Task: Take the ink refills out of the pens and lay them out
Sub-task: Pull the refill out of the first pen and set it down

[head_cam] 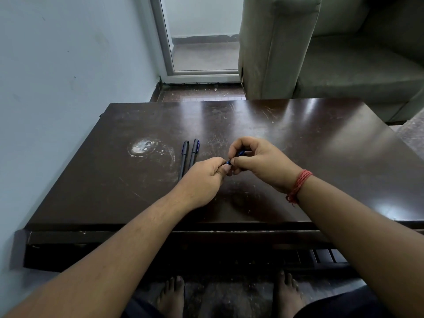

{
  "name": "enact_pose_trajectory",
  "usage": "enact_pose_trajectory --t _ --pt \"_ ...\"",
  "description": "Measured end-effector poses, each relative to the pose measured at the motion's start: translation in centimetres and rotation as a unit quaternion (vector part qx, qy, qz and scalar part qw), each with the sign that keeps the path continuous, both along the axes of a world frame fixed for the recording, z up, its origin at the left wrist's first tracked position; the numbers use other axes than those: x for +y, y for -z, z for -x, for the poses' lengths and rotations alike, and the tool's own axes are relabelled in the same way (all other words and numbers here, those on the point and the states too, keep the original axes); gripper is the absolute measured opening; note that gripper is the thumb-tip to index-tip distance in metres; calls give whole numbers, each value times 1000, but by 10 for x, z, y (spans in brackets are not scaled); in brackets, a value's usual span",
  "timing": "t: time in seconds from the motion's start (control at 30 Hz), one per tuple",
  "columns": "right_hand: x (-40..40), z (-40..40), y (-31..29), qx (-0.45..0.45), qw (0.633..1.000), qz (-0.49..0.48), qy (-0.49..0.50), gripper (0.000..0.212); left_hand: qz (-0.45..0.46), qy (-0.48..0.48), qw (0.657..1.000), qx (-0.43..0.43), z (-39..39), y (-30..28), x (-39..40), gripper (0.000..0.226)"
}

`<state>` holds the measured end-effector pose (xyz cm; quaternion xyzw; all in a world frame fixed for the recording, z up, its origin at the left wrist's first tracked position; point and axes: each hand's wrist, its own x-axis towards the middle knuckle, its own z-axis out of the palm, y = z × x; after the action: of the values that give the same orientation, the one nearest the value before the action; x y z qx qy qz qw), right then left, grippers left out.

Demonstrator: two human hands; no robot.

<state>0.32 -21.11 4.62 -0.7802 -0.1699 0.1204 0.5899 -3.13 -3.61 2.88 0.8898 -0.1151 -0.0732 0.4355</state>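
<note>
Now, early going: left hand (pixel 204 177) and right hand (pixel 257 161) both pinch one blue pen (pixel 241 153) above the dark table (pixel 298 145); two pens (pixel 189 157) lie untouched beside them, no refills laid out.

Table (pixel 286 143): dark wood, glossy varnish, heavily scratched; whitish worn patch (pixel 143 146) w/ dull rough look. Two pens (pixel 188 157) on top: dark plastic, smooth, slight sheen. Blue pen (pixel 240 154) in hands: shiny plastic. Wrist thread (pixel 299 184): red twisted cotton, matt. Sofa (pixel 321 56): grey-green cloth, matt, fuzzy. Wall (pixel 57 65): painted, matt, scuffed.
</note>
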Motion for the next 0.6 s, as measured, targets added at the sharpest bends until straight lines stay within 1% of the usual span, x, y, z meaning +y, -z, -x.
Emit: enact_pose_trajectory --t 0.17,0.23,0.27,0.33,0.4,0.47,0.53,0.6 --pt "-2 -1 1 -1 1000 -20 -8 18 -10 0 1000 0 1 1 2 23" --pt "-2 -1 1 17 1000 -23 12 10 -24 -2 1000 -2 0 1 3 23" --pt "-1 -1 1 28 999 -11 20 12 -28 -3 1000 -1 0 1 3 23" --pt "0 -1 2 27 998 46 18 21 -33 2 999 -2 1 1 3 21" --pt "1 -1 2 26 997 71 5 18 -38 10 999 -6 2 0 2 20" --pt "-1 -1 -1 22 998 60 7 11 -37 13 999 -9 3 -1 1 20" --pt "-5 -3 -5 12 999 35 30 5 -37 9 999 -7 2 -1 1 19" --pt "-10 -6 -7 5 998 12 57 9 -32 3 999 -4 1 0 3 19"
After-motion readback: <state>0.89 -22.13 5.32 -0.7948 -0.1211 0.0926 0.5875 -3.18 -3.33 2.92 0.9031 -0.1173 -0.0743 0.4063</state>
